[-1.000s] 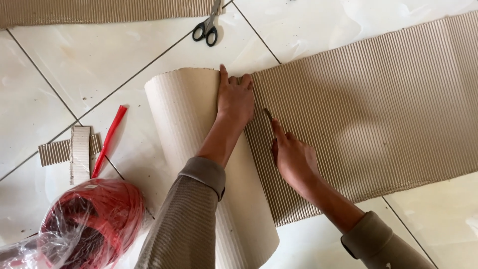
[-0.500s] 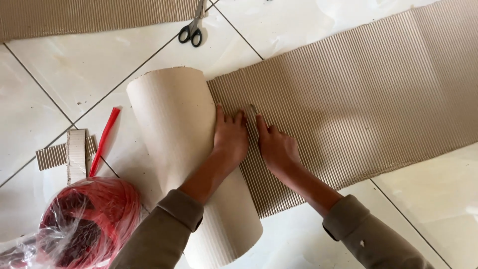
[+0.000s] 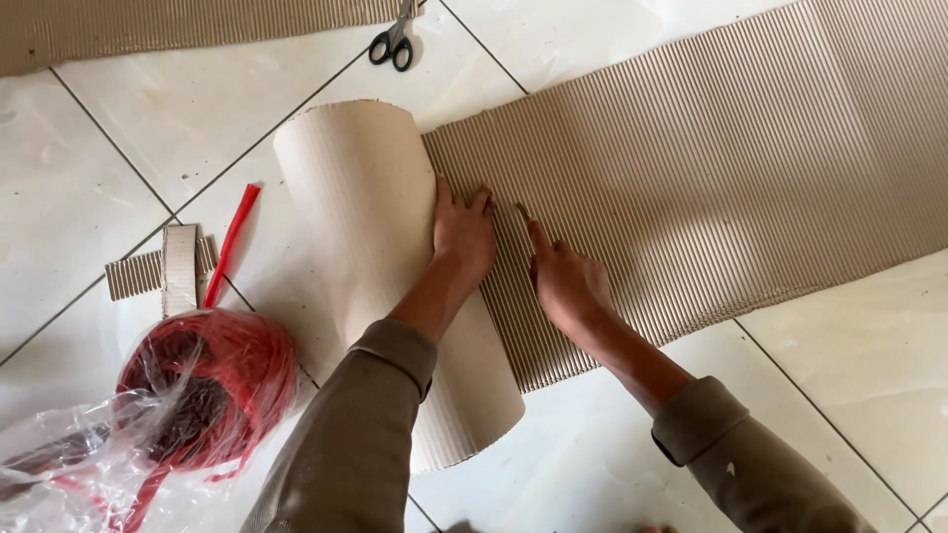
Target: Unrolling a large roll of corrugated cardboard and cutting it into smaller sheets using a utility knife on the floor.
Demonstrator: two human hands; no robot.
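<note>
A long sheet of brown corrugated cardboard [image 3: 711, 178] lies unrolled on the white tile floor, its left end still wound into a thick pale roll [image 3: 370, 247]. My left hand [image 3: 462, 232] presses flat on the sheet right against the roll, fingers spread. My right hand [image 3: 565, 281] sits beside it on the ribs, gripping a small blade or cutter [image 3: 522, 211] whose tip pokes out past the forefinger and touches the cardboard.
Black-handled scissors [image 3: 393, 44] lie at the top beside another cardboard strip [image 3: 178, 25]. At the left are a red stick [image 3: 232, 242], small cardboard offcuts [image 3: 168, 268], and a ball of red twine in clear plastic [image 3: 202, 385].
Both hands slid down the roll's seam from the sheet's far edge toward its middle, the right hand dragging the blade along. The view shifted slightly.
</note>
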